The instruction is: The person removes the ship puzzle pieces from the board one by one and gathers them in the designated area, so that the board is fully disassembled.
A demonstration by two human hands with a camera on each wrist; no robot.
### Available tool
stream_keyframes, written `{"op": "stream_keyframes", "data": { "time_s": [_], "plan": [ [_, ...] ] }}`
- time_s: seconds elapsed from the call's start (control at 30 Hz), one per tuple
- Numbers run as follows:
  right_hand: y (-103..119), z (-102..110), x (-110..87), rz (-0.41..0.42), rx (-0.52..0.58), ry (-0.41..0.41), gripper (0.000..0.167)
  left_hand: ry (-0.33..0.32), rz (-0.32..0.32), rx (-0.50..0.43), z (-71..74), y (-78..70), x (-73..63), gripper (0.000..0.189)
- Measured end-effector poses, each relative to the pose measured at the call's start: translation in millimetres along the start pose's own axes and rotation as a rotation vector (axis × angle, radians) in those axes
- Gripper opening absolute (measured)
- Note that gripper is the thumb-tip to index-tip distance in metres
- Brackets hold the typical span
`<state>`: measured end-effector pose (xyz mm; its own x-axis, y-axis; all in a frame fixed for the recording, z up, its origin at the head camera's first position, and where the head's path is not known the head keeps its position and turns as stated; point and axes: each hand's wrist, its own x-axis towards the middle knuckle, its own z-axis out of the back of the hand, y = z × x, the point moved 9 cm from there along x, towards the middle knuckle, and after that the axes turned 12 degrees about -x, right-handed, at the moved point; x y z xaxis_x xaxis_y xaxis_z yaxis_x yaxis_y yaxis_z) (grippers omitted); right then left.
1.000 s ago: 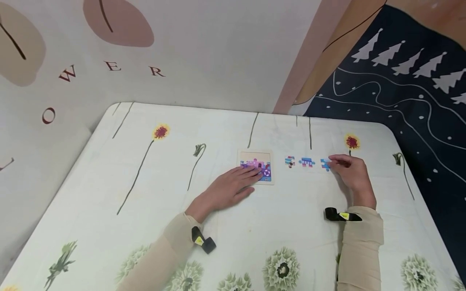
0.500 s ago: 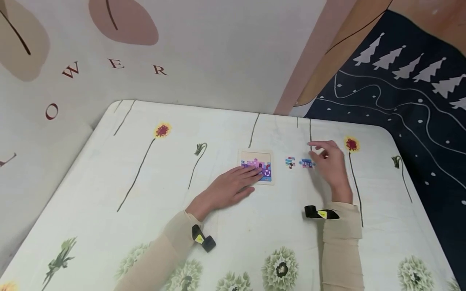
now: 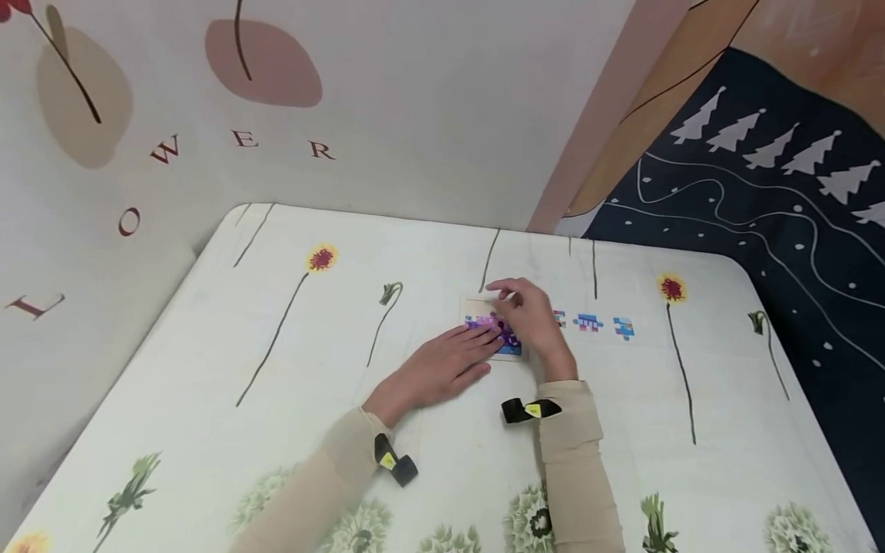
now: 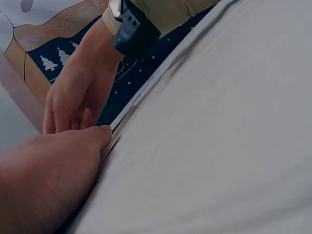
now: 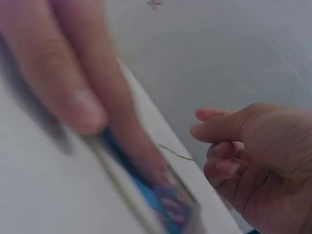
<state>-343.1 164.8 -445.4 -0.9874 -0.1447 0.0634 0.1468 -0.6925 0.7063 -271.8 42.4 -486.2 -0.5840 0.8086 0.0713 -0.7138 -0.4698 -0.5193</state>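
Note:
My left hand (image 3: pixel 449 365) lies with straight fingers across a small wooden jigsaw tray (image 3: pixel 477 308). Pink, purple and blue pieces fill the tray's lower part, partly hidden under those fingers; its upper strip shows bare wood. Over the tray's right side hovers my right hand (image 3: pixel 532 319), fingers loosely bent. In the right wrist view nothing shows between the thumb and fingers of this right hand (image 5: pixel 263 156), while the left hand (image 5: pixel 78 73) rests on the tray (image 5: pixel 195 207). The left wrist view has the right hand (image 4: pixel 78 92) just beyond the left hand (image 4: pixel 53 170).
Right of the tray lie three loose jigsaw pieces in a row: one (image 3: pixel 559 316) partly covered by the right hand, a middle piece (image 3: pixel 588 322) and an outer piece (image 3: pixel 624 328). A flower-print cloth (image 3: pixel 332 346) covers the table, which meets a wall (image 3: pixel 429 130) at the back.
My right hand has left the outermost jigsaw piece, which stays on the table, and moved left past the other pieces to the tray. The left hand keeps its place on the tray.

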Motion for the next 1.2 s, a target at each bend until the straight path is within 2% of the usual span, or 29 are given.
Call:
{"op": "stream_keyframes", "data": {
  "time_s": [0.17,0.43,0.67,1.03,1.2],
  "plan": [
    [-1.3,-17.8,1.5,-0.015,0.0,0.044,0.025,-0.006,0.02,0.02,0.1,-1.1,-3.7,0.055],
    [-5.6,-21.3,2.1,-0.011,-0.02,0.068,0.022,0.014,0.073,0.019,-1.7,-2.2,-21.2,0.058],
    [-7.1,-28.0,3.0,0.014,-0.058,0.113,0.019,-0.029,0.121,0.028,-0.3,2.2,-38.0,0.061],
    [-1.6,-36.5,3.0,0.042,-0.124,0.155,0.021,-0.126,0.195,0.105,7.2,12.3,-40.0,0.066],
    [0.2,-34.0,3.2,0.06,-0.14,0.165,0.023,-0.177,0.244,0.061,11.7,17.6,-32.4,0.063]
  ]
}}
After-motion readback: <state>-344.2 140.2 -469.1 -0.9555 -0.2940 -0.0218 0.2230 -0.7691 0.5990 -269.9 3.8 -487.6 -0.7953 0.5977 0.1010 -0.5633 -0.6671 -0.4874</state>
